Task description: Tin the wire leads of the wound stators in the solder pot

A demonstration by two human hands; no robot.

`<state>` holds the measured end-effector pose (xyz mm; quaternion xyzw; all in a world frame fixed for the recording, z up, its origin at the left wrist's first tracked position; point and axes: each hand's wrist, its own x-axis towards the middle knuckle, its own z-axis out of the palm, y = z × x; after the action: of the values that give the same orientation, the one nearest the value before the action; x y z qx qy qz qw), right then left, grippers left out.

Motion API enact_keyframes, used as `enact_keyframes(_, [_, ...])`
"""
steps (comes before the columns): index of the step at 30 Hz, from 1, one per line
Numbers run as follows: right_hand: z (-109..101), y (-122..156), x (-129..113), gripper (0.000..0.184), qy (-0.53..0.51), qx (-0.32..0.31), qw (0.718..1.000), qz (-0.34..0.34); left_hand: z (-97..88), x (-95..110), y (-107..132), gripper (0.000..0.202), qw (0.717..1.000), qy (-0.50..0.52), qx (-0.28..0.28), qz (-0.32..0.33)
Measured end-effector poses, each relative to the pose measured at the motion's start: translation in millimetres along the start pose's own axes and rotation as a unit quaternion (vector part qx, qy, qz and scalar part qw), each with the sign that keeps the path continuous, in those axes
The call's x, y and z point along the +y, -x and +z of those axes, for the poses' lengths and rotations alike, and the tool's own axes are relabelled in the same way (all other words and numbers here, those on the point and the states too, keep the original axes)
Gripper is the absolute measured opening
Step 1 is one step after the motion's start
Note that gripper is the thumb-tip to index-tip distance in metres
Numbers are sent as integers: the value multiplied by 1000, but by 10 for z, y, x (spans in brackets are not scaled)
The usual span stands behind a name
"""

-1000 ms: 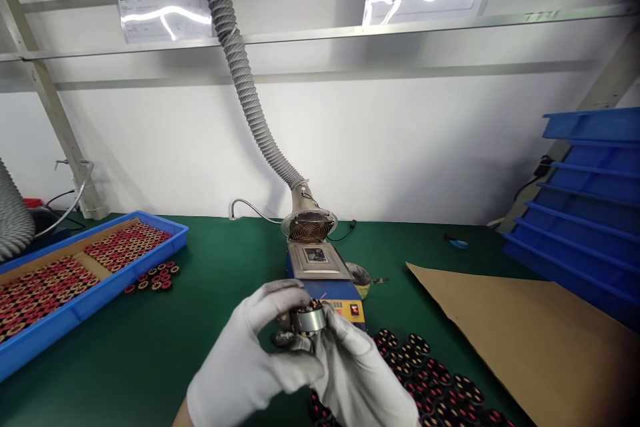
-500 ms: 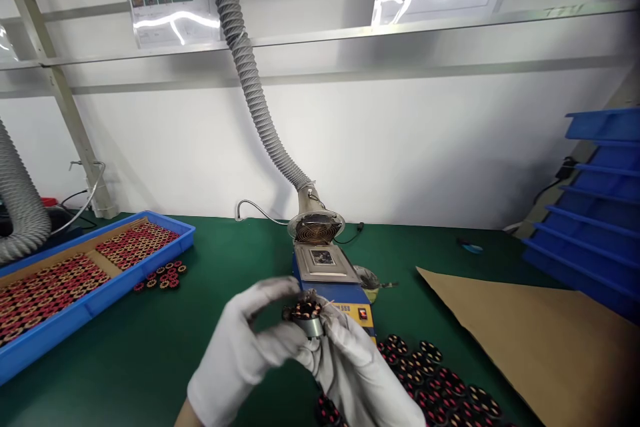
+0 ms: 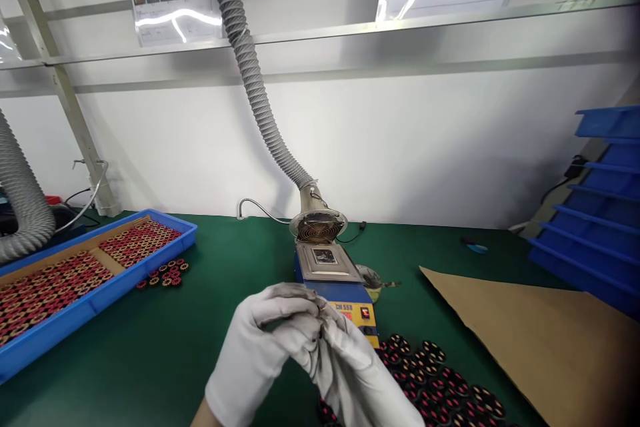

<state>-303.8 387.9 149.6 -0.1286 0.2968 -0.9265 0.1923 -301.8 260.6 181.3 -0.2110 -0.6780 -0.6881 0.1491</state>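
Note:
Both my hands wear white gloves and meet low in the middle of the view, just in front of the blue solder pot (image 3: 336, 283). My left hand (image 3: 263, 347) curls its fingers over the top, and my right hand (image 3: 357, 373) presses in from below right. Between them sits a small wound coil part, now almost fully hidden by the fingers. A heap of black and red coil parts (image 3: 440, 383) lies on the green mat right of my right hand.
A grey extraction hose (image 3: 250, 73) drops to a funnel (image 3: 319, 225) behind the solder pot. A blue tray (image 3: 107, 287) of red coil parts stands at left, with loose ones (image 3: 165, 273) beside it. Brown cardboard (image 3: 540, 340) lies at right, stacked blue trays (image 3: 595, 213) beyond.
The coil part and its metal holder showed between my fingers before; now my hands have closed over it. My hands shifted slightly right and the view drifted left.

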Motion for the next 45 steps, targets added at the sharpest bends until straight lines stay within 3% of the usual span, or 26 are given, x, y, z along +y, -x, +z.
enact_keyframes(2, [47,41,-2,34,-8,-5,1000,1,15,-44,-8,14,999,33,34,13])
enact_keyframes(7, [83,108,-56,24,-67,-45,997,11,-147,-126,-12,15,988,77,131,35])
enact_keyframes(12, [-4,74,-30,27,-49,-56,997,2,-33,-9,58,50,995,-84,10,48])
enact_keyframes(18, [-31,44,42,28,-26,-58,998,17,14,-53,7,24,994,0,-46,96])
enact_keyframes(22, [1,51,43,22,-64,-56,995,43,-55,-181,-34,1,993,67,31,95])
enact_keyframes(24, [4,59,29,24,-71,-54,994,58,-94,-182,-26,7,985,118,95,86])
enact_keyframes(26, [1,70,8,25,-68,-48,995,54,-136,-121,-5,10,982,131,121,70])
enact_keyframes(29, [6,85,-25,26,-57,-44,997,21,-158,23,27,25,997,56,52,-28])
enact_keyframes(32, [29,89,-42,25,-52,-45,998,5,-99,92,36,20,993,27,1,-111])
enact_keyframes(37, [11,93,-36,28,-16,-28,999,-3,-1,-5,56,22,996,65,46,-50])
enact_keyframes(42, [-8,131,-58,27,-11,-46,999,-3,-86,-14,100,15,981,133,139,18])
enact_keyframes(43, [6,137,-69,25,-16,-57,998,-3,-102,6,99,13,980,128,153,14])
enact_keyframes(45, [36,142,-85,23,-23,-74,997,-7,-103,50,90,17,988,70,130,-40])
